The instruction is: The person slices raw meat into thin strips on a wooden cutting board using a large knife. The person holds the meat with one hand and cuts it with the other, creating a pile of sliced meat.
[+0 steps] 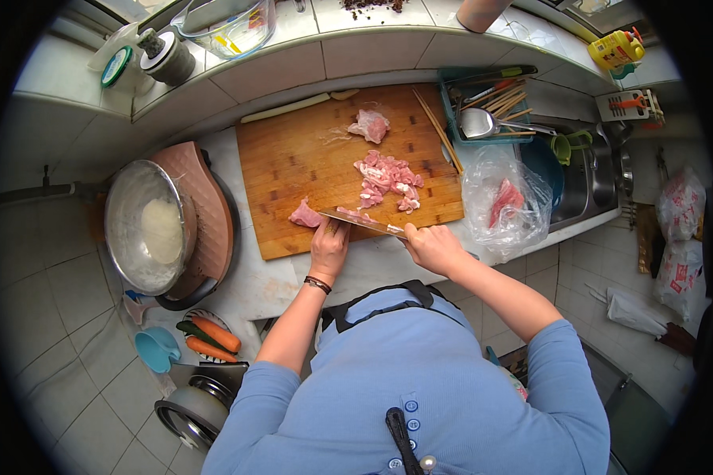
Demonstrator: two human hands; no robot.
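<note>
My right hand (437, 248) grips the handle of a kitchen knife (365, 222). The blade points left, low over the front of a wooden cutting board (297, 154). My left hand (330, 248) is at the near side of the blade, its fingertips close to the metal and to a chunk of raw meat (305, 215). Whether those fingers grip anything is hidden. Thin slices of meat lie along the blade's far side. Beyond them is a pile of cut meat (386, 178), and farther back sits a larger piece of raw meat (371, 126) in clear plastic.
A pair of chopsticks (438, 129) lies along the board's right edge, a peeled pale stalk (285, 108) at its back. On the right are a clear bag (481, 196) with meat, a teal utensil basket (451, 113) and the sink (576, 190). Left stands a metal bowl (119, 249) of dough.
</note>
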